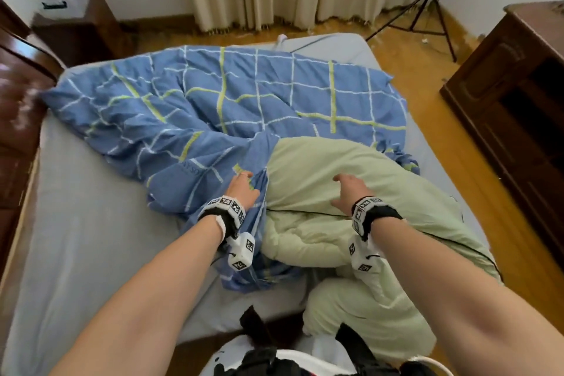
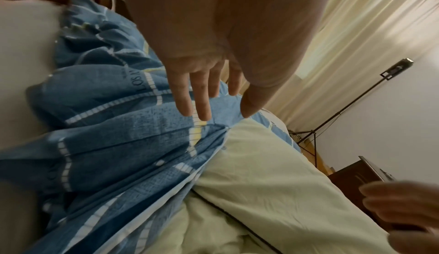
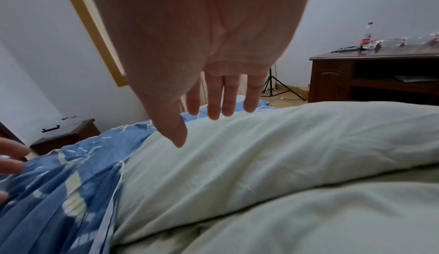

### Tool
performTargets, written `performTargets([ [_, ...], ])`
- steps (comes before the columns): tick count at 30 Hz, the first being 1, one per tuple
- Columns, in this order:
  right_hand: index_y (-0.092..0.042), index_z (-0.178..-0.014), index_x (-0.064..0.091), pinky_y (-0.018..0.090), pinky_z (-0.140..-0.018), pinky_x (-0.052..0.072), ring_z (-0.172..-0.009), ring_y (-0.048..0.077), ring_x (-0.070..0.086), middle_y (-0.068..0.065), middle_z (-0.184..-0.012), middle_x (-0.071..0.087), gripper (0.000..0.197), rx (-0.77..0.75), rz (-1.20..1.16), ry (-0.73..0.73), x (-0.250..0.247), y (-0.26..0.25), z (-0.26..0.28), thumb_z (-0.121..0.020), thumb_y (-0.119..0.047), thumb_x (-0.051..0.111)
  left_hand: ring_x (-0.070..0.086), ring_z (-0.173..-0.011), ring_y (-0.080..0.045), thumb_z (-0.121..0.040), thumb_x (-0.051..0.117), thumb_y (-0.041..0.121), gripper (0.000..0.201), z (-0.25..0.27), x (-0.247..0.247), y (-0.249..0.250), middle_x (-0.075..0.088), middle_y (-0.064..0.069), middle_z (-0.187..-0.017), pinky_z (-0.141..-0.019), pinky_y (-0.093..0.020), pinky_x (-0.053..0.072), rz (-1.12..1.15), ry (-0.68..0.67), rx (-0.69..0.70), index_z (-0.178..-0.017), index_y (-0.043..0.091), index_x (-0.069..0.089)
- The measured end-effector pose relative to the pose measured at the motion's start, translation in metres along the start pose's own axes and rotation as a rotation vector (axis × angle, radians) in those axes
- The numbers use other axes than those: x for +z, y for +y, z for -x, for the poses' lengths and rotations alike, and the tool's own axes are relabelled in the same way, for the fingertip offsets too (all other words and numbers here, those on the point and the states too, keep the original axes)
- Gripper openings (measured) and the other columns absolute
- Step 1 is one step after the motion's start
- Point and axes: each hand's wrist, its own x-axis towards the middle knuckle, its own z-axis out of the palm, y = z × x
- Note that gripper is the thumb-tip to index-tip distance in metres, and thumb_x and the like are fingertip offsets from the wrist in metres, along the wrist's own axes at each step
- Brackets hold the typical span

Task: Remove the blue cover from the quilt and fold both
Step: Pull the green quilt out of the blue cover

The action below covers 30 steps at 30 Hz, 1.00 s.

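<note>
Much of my quilt [image 1: 320, 168] lies hidden inside the blue cover [image 1: 213, 94] toward the upper half of the head view, and its lower end drops out of sight past the mattress edge at lower right. My left hand [image 1: 242, 188] hides its own fingertips in that view. The small print on the cover stays too blurred to read.

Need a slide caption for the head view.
Left hand on blue cover, right hand over half-exposed green quilt.
</note>
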Motion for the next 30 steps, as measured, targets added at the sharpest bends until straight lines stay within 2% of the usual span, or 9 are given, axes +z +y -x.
performTargets([
  [10, -0.026, -0.150, 0.028, 0.057, -0.117, 0.015, -0.147, 0.024, 0.019, 0.003, -0.154, 0.032, 0.084, -0.137, 0.093, -0.097, -0.017, -0.017, -0.117, -0.081, -0.047, 0.070, 0.050, -0.126, -0.032, -0.088, 0.062, 0.025, 0.061, -0.053, -0.014, 0.053, 0.039, -0.011, -0.146, -0.104, -0.044, 0.042, -0.250, -0.008, -0.059, -0.144, 0.018, 0.038],
  [16, -0.022, -0.155, 0.003, 0.055, -0.120, 0.006, -0.151, 0.023, 0.000, 0.005, -0.164, 0.003, 0.114, -0.191, 0.102, -0.114, -0.007, -0.023, -0.192, -0.074, -0.057, 0.075, 0.048, -0.127, -0.033, -0.082, 0.070, 0.041, 0.076, -0.097, 0.006, 0.049, 0.045, -0.011, -0.142, -0.102, -0.044, 0.043, -0.270, 0.024, -0.201, -0.144, 0.017, 0.033],
  [20, -0.019, -0.155, -0.003, 0.053, -0.119, -0.004, -0.151, 0.024, 0.007, 0.005, -0.161, 0.014, 0.129, -0.268, 0.153, -0.085, 0.014, -0.033, -0.230, -0.065, -0.071, 0.072, 0.045, -0.130, -0.032, -0.079, 0.068, 0.056, 0.091, -0.119, 0.024, 0.034, 0.046, -0.011, -0.142, -0.102, -0.045, 0.042, -0.274, 0.038, -0.293, -0.148, 0.015, 0.026],
  [22, -0.017, -0.153, 0.011, 0.054, -0.117, -0.010, -0.145, 0.027, 0.026, 0.007, -0.152, 0.037, 0.123, -0.264, 0.225, -0.084, 0.022, -0.037, -0.241, -0.062, -0.079, 0.066, 0.041, -0.134, -0.029, -0.079, 0.067, 0.059, 0.096, -0.127, 0.028, 0.029, 0.043, -0.010, -0.146, -0.104, -0.045, 0.040, -0.289, 0.042, -0.300, -0.151, 0.016, 0.021],
  [24, -0.019, -0.140, 0.037, 0.055, -0.119, -0.004, -0.129, 0.029, 0.047, 0.005, -0.129, 0.059, 0.098, -0.279, 0.280, -0.154, 0.023, -0.044, -0.242, -0.066, -0.079, 0.061, 0.039, -0.136, -0.029, -0.078, 0.067, 0.059, 0.099, -0.135, 0.029, 0.023, 0.041, -0.010, -0.148, -0.106, -0.047, 0.039, -0.289, 0.023, -0.303, -0.153, 0.016, 0.017],
  [25, -0.024, -0.133, 0.044, 0.053, -0.119, 0.009, -0.123, 0.029, 0.053, 0.003, -0.125, 0.062, 0.082, -0.311, 0.293, -0.209, 0.022, -0.049, -0.238, -0.070, -0.074, 0.061, 0.040, -0.135, -0.030, -0.077, 0.066, 0.060, 0.100, -0.137, 0.030, 0.020, 0.042, -0.011, -0.147, -0.105, -0.048, 0.039, -0.281, 0.006, -0.307, -0.153, 0.017, 0.017],
  [27, -0.031, -0.123, 0.055, 0.041, -0.103, 0.038, -0.114, 0.028, 0.058, -0.006, -0.137, 0.056, 0.054, -0.375, 0.259, -0.294, 0.024, -0.055, -0.225, -0.076, -0.058, 0.064, 0.047, -0.129, -0.033, -0.074, 0.066, 0.065, 0.100, -0.139, 0.033, 0.016, 0.048, -0.012, -0.142, -0.103, -0.048, 0.042, -0.262, -0.043, -0.325, -0.150, 0.019, 0.021],
  [28, -0.032, -0.118, 0.059, 0.037, -0.094, 0.043, -0.114, 0.027, 0.057, -0.011, -0.147, 0.047, 0.046, -0.407, 0.233, -0.310, 0.027, -0.058, -0.218, -0.077, -0.052, 0.065, 0.049, -0.126, -0.034, -0.074, 0.065, 0.066, 0.097, -0.139, 0.035, 0.015, 0.050, -0.012, -0.139, -0.101, -0.048, 0.043, -0.255, -0.065, -0.333, -0.147, 0.018, 0.025],
  [30, -0.028, -0.122, 0.061, 0.034, -0.095, 0.042, -0.124, 0.024, 0.052, -0.014, -0.157, 0.030, 0.045, -0.465, 0.195, -0.320, 0.026, -0.064, -0.207, -0.079, -0.042, 0.065, 0.049, -0.125, -0.035, -0.081, 0.062, 0.062, 0.083, -0.140, 0.038, 0.013, 0.050, -0.014, -0.137, -0.101, -0.048, 0.042, -0.256, -0.062, -0.326, -0.141, 0.012, 0.035],
])
